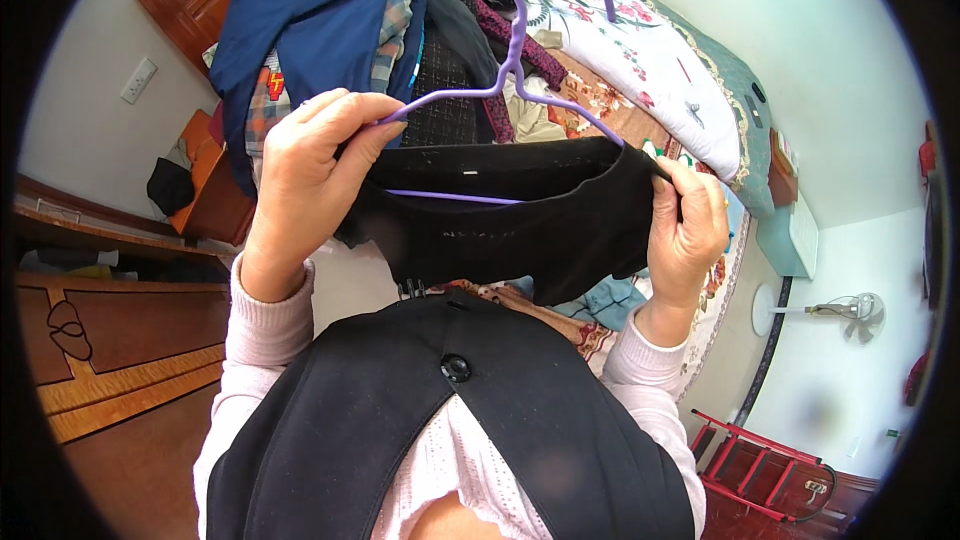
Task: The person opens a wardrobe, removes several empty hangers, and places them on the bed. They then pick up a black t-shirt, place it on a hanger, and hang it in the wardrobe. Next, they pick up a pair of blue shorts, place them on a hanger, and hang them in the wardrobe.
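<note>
A purple clothes hanger (512, 60) is held up in front of me, its hook pointing away. Its lower bar runs inside the neck opening of a black garment (480, 250) that hangs from it. My left hand (322, 165) pinches the hanger's left arm between thumb and fingers, close to the garment's left shoulder. At the other side, my right hand (690, 220) grips the garment's right shoulder, where the hanger's right arm goes in under the cloth. The hanger's right end is hidden by the fabric.
Beyond my hands is a bed with a floral cover (660, 70). A pile of clothes, with dark blue trousers (310, 15) on top, lies at its left. A wooden cabinet (140, 340) stands left; a fan (860, 315) and a red folding ladder (765, 465) are right.
</note>
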Tool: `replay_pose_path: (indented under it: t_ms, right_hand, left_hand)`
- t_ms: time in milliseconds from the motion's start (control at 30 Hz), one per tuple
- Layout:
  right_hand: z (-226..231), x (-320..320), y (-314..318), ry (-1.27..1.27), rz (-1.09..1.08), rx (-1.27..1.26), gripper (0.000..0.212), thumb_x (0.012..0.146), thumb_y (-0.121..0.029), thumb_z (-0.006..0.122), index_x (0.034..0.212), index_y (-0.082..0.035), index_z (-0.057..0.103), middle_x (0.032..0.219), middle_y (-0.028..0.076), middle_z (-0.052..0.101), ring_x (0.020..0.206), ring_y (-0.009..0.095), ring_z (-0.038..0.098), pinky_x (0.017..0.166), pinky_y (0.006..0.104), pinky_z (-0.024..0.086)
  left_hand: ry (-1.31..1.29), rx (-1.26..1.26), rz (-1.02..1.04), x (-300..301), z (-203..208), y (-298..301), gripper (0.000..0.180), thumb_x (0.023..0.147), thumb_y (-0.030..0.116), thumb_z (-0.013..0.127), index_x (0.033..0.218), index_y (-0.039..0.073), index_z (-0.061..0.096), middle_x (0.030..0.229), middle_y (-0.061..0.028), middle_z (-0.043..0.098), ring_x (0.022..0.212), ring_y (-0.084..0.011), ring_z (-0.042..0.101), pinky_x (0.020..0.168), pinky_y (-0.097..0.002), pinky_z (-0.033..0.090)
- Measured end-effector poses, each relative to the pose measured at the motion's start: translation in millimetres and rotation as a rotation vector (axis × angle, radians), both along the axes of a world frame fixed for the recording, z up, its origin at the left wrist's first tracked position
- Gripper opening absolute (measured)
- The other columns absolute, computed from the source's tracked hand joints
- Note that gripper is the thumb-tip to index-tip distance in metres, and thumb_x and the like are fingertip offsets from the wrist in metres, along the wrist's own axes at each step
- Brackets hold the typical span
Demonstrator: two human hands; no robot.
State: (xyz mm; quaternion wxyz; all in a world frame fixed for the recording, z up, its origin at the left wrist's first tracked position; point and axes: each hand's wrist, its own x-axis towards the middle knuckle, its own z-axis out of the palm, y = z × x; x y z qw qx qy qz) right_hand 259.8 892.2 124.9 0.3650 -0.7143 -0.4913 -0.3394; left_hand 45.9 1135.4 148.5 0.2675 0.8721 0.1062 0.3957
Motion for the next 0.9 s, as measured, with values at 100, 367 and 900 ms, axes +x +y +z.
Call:
replay_pose_path:
  t_ms: [100, 367, 900]
  right_hand:
    - [3, -5, 5, -0.006, -0.008, 0.012, 0.015, 0.081, -0.005, 0.072, 0.095, -0.005, 0.068, 0.079, 0.010, 0.060, 0.070, 0.026, 0.057, 0.063, 0.0335, 0.046]
    - [15, -33, 51, 0.050, 0.240, 0.059, 0.014, 0.082, -0.005, 0.072, 0.095, -0.003, 0.068, 0.083, 0.010, 0.063, 0.073, 0.025, 0.059, 0.067, 0.0321, 0.047]
    - [5, -165, 225, 0.194, 0.934, 0.045, 0.015, 0.081, -0.001, 0.068, 0.096, -0.004, 0.066, 0.081, 0.013, 0.062, 0.073, 0.030, 0.061, 0.065, 0.0367, 0.049]
  left_hand:
    - [-0.044, 0.047, 0.010, -6, 2, 2, 0.011, 0.081, -0.002, 0.070, 0.091, 0.000, 0.067, 0.074, -0.0086, 0.062, 0.062, -0.0178, 0.057, 0.057, -0.0266, 0.045]
    - [-0.214, 0.150, 0.191, -66, 25, 6, 0.012, 0.077, -0.008, 0.070, 0.087, -0.002, 0.066, 0.072, -0.0084, 0.060, 0.062, -0.0174, 0.055, 0.058, -0.0250, 0.044]
    - [-0.229, 0.374, 0.871, -248, 39, 5, 0.010, 0.085, -0.001, 0.068, 0.094, 0.001, 0.068, 0.077, -0.0052, 0.059, 0.068, -0.0133, 0.054, 0.059, -0.0242, 0.041]
